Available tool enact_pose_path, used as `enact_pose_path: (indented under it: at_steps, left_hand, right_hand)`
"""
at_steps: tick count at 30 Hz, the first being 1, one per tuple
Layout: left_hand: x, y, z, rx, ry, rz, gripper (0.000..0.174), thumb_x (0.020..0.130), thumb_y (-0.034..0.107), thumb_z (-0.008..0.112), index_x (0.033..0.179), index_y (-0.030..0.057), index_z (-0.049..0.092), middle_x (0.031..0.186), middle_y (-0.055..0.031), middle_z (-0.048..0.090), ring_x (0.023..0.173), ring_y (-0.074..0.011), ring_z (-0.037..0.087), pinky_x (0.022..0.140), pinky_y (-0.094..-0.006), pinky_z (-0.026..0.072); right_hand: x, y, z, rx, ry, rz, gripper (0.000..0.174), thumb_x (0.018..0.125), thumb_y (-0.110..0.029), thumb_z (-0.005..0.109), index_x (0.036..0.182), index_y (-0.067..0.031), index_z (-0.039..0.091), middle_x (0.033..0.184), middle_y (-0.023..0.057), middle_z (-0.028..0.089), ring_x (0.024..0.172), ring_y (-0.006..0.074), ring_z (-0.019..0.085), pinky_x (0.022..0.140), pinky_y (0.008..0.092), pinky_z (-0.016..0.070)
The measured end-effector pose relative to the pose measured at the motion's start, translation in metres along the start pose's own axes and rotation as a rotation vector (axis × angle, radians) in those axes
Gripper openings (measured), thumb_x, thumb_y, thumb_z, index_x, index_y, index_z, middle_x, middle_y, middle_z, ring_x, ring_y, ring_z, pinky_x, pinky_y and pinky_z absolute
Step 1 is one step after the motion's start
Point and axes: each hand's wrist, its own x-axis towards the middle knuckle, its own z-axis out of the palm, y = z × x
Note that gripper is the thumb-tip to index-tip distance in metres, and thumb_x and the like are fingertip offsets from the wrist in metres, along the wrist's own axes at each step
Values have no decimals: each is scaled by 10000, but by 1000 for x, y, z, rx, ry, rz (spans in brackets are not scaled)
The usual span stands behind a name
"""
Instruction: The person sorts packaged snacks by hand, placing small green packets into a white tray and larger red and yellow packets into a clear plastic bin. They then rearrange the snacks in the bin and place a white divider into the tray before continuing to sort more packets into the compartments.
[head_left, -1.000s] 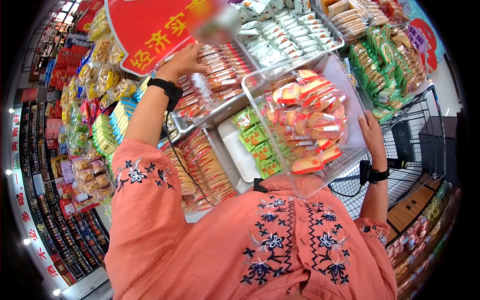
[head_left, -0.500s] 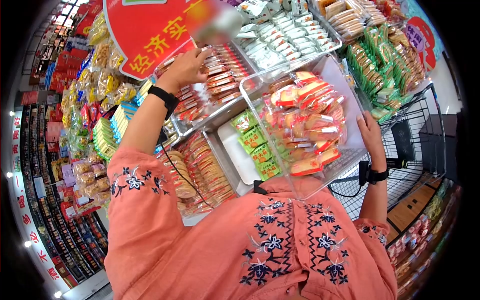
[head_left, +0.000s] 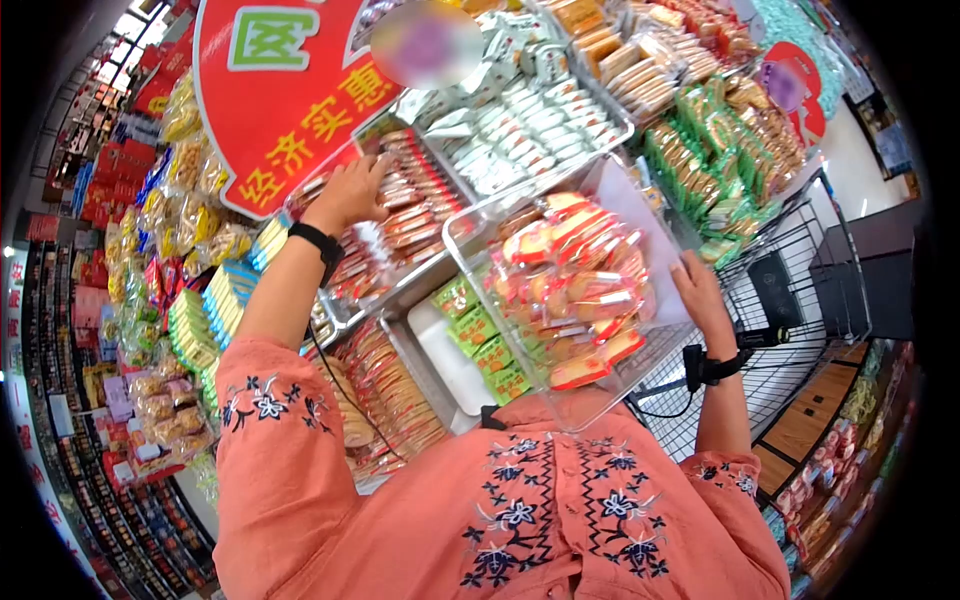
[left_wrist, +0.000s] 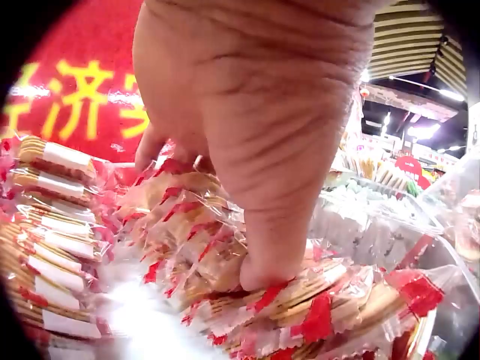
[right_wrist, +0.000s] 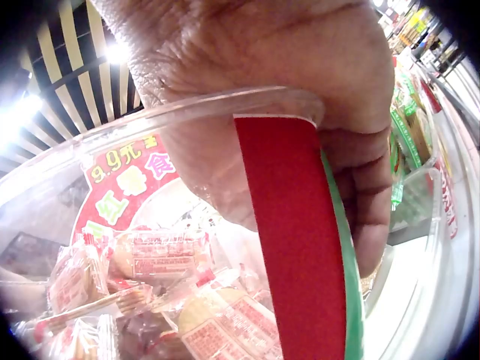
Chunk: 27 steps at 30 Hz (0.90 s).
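Observation:
In the head view, my left hand (head_left: 350, 192) is down in a bin of wrapped crackers (head_left: 418, 190). The left wrist view shows its thumb and fingers straddling a row of clear-wrapped crackers (left_wrist: 184, 217) with red ends, gripping them. My right hand (head_left: 702, 295) holds the side wall of a clear plastic bin (head_left: 462, 240), tilted against my front. Its palm crosses the rim in the right wrist view, with fingers outside, behind a red card (right_wrist: 292, 232). Inside that bin lies a pile of red-and-clear packets of biscuits (head_left: 575, 280).
Below sits a metal tray with green packets (head_left: 480, 340) and a white liner (head_left: 435, 345). White packets (head_left: 520, 130) fill a bin behind. A shopping cart (head_left: 800, 290) stands at the right, a red sign (head_left: 290, 110) at the upper left. Round crackers (head_left: 390, 390) lie nearer me.
My left hand has gone from spread fingers over the crackers to fingers closed around a row. The head view has shifted slightly. The right hand keeps its hold on the clear bin.

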Motion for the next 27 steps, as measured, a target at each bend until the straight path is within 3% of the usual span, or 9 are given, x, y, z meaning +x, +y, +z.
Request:
enact_pose_path:
  at_steps: [3, 9, 12, 15, 17, 21, 23, 25, 27]
  left_hand:
    - [1, 7, -4, -26, -45, -67, 904, 668, 213, 779, 1499, 113, 438, 1219, -212, 583, 1140, -393, 584, 926, -489, 478]
    - [-20, 13, -24, -28, -19, -76, 903, 680, 229, 771, 1506, 102, 428, 1143, -237, 599, 1090, -404, 598, 902, -497, 499]
    - [-34, 9, -36, -71, 3, -101, 865, 709, 215, 749, 1498, 73, 425, 1119, -252, 598, 1033, -423, 620, 885, -498, 520]
    - [-49, 15, -65, -232, 25, -238, 883, 733, 216, 740, 1513, 14, 380, 1207, -305, 587, 1085, -455, 614, 931, -481, 517]
    - [-59, 4, -66, -327, 213, -201, 915, 744, 228, 760, 1534, 7, 354, 1302, -311, 566, 1148, -423, 613, 977, -444, 502]
    - [-69, 74, -131, -790, 215, -261, 945, 783, 159, 762, 1569, -31, 272, 1412, -233, 520, 1216, -283, 605, 987, -379, 507]
    - [-68, 119, -145, -918, 277, -124, 933, 792, 107, 753, 1582, -1, 269, 1415, -207, 517, 1160, -240, 618, 948, -365, 529]
    - [-66, 162, -160, -773, 275, -35, 937, 780, 91, 772, 1585, 51, 294, 1381, -192, 532, 1071, -210, 633, 859, -336, 554]
    - [-62, 198, -163, -715, 218, 23, 932, 753, 90, 780, 1562, 43, 321, 1304, -195, 556, 1006, -231, 647, 813, -348, 563]
  right_hand:
    - [-1, -1, 1, 31, 3, 20, 275, 1005, -274, 585, 1020, -1, 557, 805, 234, 598, 721, 366, 605, 677, 432, 475]
    - [0, 10, 6, 62, 36, -47, 286, 1000, -274, 601, 1019, 8, 559, 750, 209, 576, 645, 319, 547, 621, 407, 449]
    - [2, 21, 9, 20, 39, -59, 288, 999, -274, 593, 1057, 8, 579, 776, 229, 602, 670, 338, 589, 633, 419, 463]
    - [1, 12, 7, 67, 40, -86, 309, 996, -284, 587, 1080, 13, 581, 791, 256, 628, 718, 375, 639, 657, 436, 475]
    - [0, 2, 1, 15, 9, -44, 303, 995, -279, 584, 1069, 15, 577, 783, 249, 625, 706, 376, 626, 654, 438, 469]
    - [-1, -1, 1, 30, 20, -28, 301, 996, -280, 579, 1053, 15, 570, 773, 242, 620, 690, 368, 614, 644, 439, 462]
    - [-1, 1, 2, 39, 25, -24, 301, 997, -282, 578, 1050, 14, 569, 771, 241, 620, 686, 366, 609, 643, 440, 462]
    - [2, 4, 3, 29, 14, -31, 301, 996, -282, 578, 1069, 10, 576, 770, 240, 622, 691, 365, 615, 646, 439, 464]
    - [0, 4, 3, 27, 2, -26, 301, 996, -280, 577, 1089, 6, 584, 774, 240, 628, 699, 367, 623, 651, 439, 469]
